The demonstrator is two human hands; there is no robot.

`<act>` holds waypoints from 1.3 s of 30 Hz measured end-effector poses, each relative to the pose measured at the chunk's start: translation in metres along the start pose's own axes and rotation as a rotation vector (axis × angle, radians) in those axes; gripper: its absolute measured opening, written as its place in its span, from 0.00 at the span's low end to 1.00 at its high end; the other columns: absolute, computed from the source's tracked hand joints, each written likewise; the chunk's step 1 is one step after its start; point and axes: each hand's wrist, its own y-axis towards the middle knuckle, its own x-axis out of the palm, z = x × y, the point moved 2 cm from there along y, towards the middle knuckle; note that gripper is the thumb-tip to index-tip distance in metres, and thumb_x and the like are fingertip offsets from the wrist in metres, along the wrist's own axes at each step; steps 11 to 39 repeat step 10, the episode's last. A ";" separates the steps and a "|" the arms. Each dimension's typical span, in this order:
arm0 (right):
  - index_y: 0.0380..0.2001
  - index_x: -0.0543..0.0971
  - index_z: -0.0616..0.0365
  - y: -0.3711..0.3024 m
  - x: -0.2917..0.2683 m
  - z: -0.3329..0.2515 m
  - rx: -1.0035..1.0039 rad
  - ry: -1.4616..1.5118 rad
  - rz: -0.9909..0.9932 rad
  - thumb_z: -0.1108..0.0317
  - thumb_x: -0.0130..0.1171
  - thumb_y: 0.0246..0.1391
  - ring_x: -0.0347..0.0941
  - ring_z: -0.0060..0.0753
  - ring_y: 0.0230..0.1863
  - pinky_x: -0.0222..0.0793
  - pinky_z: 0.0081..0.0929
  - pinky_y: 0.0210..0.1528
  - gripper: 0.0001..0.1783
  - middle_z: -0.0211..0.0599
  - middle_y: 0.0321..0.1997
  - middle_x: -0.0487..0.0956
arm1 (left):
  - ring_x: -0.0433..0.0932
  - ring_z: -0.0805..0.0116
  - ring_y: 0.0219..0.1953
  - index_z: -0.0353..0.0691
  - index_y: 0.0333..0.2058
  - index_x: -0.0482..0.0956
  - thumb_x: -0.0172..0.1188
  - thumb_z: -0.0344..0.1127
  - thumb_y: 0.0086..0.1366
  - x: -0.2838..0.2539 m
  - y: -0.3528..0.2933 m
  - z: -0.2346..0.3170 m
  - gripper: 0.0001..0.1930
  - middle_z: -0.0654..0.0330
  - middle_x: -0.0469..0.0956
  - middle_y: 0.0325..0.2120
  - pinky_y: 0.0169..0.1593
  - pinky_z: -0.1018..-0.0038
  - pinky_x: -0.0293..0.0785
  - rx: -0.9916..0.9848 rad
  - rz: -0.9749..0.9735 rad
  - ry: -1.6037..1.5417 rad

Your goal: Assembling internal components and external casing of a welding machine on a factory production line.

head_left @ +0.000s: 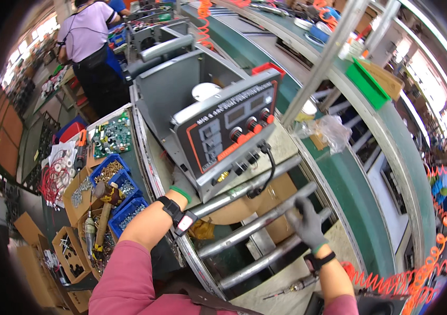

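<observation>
A grey metal machine housing (163,86) with an open top stands on the line in front of me. Its tilted front panel (229,123) carries red-ringed knobs, small display windows and switches. A short black cable (272,170) hangs from the panel's lower edge. My left hand (182,182), in a grey glove with a green cuff, reaches to the housing's lower left side. The panel hides its fingers, so its grip cannot be made out. My right hand (307,224), also gloved, hovers over the metal rollers (257,226), fingers apart and holding nothing visible.
Blue bins (124,186) of screws, a hammer (104,223) and a green circuit board (112,137) lie on the left bench. A power screwdriver (299,285) rests below my right hand. Orange coiled hoses (391,281) hang at right. Another person (89,42) works at the far left.
</observation>
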 end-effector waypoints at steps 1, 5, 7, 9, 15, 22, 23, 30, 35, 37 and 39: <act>0.51 0.68 0.63 0.035 0.013 -0.007 0.000 0.000 0.038 0.53 0.60 0.52 0.74 0.40 0.45 0.68 0.34 0.49 0.29 0.46 0.39 0.77 | 0.72 0.54 0.51 0.45 0.51 0.71 0.33 0.54 0.67 0.000 0.007 0.006 0.26 0.57 0.73 0.51 0.56 0.65 0.66 0.061 0.005 -0.024; 0.49 0.69 0.68 0.120 0.080 -0.027 0.268 0.492 -0.063 0.52 0.54 0.59 0.72 0.35 0.40 0.67 0.27 0.46 0.27 0.40 0.40 0.77 | 0.72 0.58 0.51 0.44 0.52 0.71 0.37 0.55 0.67 0.008 0.015 0.034 0.26 0.59 0.72 0.52 0.56 0.67 0.67 0.281 -0.068 0.036; 0.41 0.72 0.61 0.128 0.099 -0.029 0.470 0.823 -0.179 0.52 0.50 0.61 0.67 0.21 0.24 0.65 0.20 0.29 0.21 0.26 0.23 0.71 | 0.72 0.60 0.50 0.43 0.53 0.69 0.41 0.57 0.66 0.014 0.031 0.067 0.28 0.58 0.72 0.52 0.56 0.67 0.67 0.303 -0.143 -0.173; 0.38 0.72 0.51 0.122 0.107 -0.027 0.616 1.128 -0.081 0.50 0.49 0.61 0.50 0.10 0.14 0.51 0.13 0.17 0.16 0.18 0.14 0.57 | 0.65 0.62 0.57 0.42 0.58 0.63 0.44 0.60 0.64 0.008 0.058 0.104 0.32 0.55 0.65 0.57 0.61 0.65 0.59 0.419 -0.042 0.026; 0.41 0.71 0.54 0.121 0.105 -0.025 0.618 1.327 -0.164 0.50 0.52 0.59 0.55 0.14 0.14 0.56 0.15 0.18 0.19 0.18 0.15 0.61 | 0.57 0.63 0.64 0.42 0.63 0.57 0.46 0.61 0.63 0.001 0.074 0.122 0.37 0.54 0.59 0.62 0.66 0.62 0.51 0.465 0.114 0.238; 0.41 0.71 0.54 0.121 0.105 -0.025 0.618 1.327 -0.164 0.50 0.52 0.59 0.55 0.14 0.14 0.56 0.15 0.18 0.19 0.18 0.15 0.61 | 0.57 0.63 0.64 0.42 0.63 0.57 0.46 0.61 0.63 0.001 0.074 0.122 0.37 0.54 0.59 0.62 0.66 0.62 0.51 0.465 0.114 0.238; 0.41 0.71 0.54 0.121 0.105 -0.025 0.618 1.327 -0.164 0.50 0.52 0.59 0.55 0.14 0.14 0.56 0.15 0.18 0.19 0.18 0.15 0.61 | 0.57 0.63 0.64 0.42 0.63 0.57 0.46 0.61 0.63 0.001 0.074 0.122 0.37 0.54 0.59 0.62 0.66 0.62 0.51 0.465 0.114 0.238; 0.41 0.71 0.54 0.121 0.105 -0.025 0.618 1.327 -0.164 0.50 0.52 0.59 0.55 0.14 0.14 0.56 0.15 0.18 0.19 0.18 0.15 0.61 | 0.57 0.63 0.64 0.42 0.63 0.57 0.46 0.61 0.63 0.001 0.074 0.122 0.37 0.54 0.59 0.62 0.66 0.62 0.51 0.465 0.114 0.238; 0.41 0.71 0.54 0.121 0.105 -0.025 0.618 1.327 -0.164 0.50 0.52 0.59 0.55 0.14 0.14 0.56 0.15 0.18 0.19 0.18 0.15 0.61 | 0.57 0.63 0.64 0.42 0.63 0.57 0.46 0.61 0.63 0.001 0.074 0.122 0.37 0.54 0.59 0.62 0.66 0.62 0.51 0.465 0.114 0.238; 0.41 0.71 0.54 0.121 0.105 -0.025 0.618 1.327 -0.164 0.50 0.52 0.59 0.55 0.14 0.14 0.56 0.15 0.18 0.19 0.18 0.15 0.61 | 0.57 0.63 0.64 0.42 0.63 0.57 0.46 0.61 0.63 0.001 0.074 0.122 0.37 0.54 0.59 0.62 0.66 0.62 0.51 0.465 0.114 0.238; 0.41 0.71 0.54 0.121 0.105 -0.025 0.618 1.327 -0.164 0.50 0.52 0.59 0.55 0.14 0.14 0.56 0.15 0.18 0.19 0.18 0.15 0.61 | 0.57 0.63 0.64 0.42 0.63 0.57 0.46 0.61 0.63 0.001 0.074 0.122 0.37 0.54 0.59 0.62 0.66 0.62 0.51 0.465 0.114 0.238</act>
